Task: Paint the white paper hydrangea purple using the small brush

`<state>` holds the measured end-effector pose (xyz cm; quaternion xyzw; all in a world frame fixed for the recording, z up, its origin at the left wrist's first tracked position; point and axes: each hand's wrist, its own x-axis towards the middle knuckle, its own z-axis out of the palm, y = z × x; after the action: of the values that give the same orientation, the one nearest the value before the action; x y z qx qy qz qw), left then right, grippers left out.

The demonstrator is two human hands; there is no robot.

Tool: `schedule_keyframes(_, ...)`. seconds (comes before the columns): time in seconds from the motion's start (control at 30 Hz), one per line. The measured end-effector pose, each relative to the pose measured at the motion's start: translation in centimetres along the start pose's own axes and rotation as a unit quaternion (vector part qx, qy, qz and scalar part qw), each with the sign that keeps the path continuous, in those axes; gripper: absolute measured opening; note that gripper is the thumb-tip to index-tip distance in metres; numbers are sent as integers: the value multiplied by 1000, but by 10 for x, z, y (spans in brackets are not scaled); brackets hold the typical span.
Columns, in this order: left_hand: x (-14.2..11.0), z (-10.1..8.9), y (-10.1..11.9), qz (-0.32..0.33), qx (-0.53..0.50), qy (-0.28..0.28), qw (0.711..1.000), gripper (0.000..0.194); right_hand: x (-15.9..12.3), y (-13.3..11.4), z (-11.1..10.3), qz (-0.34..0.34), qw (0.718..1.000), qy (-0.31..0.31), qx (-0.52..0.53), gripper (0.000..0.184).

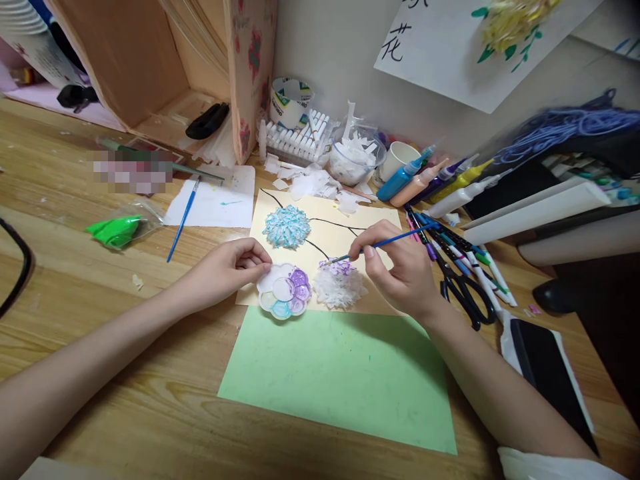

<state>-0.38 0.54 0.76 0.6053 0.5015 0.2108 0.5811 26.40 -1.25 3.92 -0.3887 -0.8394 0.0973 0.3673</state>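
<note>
My left hand (241, 267) is at the left edge of the cream card (325, 233). Its thumb and fingers pinch the rim of the paint tray (283, 289), which is by the card's near left corner and pokes past the near edge. I can't tell if the tray touches the card. My right hand (400, 270) is over the card's right side, with bent fingers gripping a thin blue paintbrush (400, 237). The brush tip is at the top of the white and purple flower (340, 287), which sits on the near part of the card.

My arms are wide apart at the near side of the card, with a gap between them. The flat green sheet (340, 373) lies in that gap, right up to the card's near edge. Left of the card I have wide wood table (165, 400) to move over. Right of the card it is tight: pens (480, 260) and black scissors (463, 287) lie close to my right hand. Past the far edge are torn white paper bits (313, 183) and a see-through bowl (345, 173).

The tray is smooth and flower-shaped, with round dips of purple and blue paint. The white and purple flower is fluffy, like torn paper, and purple only on top. On the card's far left part, the blue flower (287, 227) is round and frilly.
</note>
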Motion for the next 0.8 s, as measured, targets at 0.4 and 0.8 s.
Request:
schedule_keyframes(0.4, 0, -1, -1, -2, -2, 2, 1000, 24, 2, -2, -5, 6, 999, 39, 18, 19)
schedule_keyframes(0.8, -1, -2, 1, 4, 22, 8, 1000, 27, 0, -15, -1, 88, 979, 9, 185, 21)
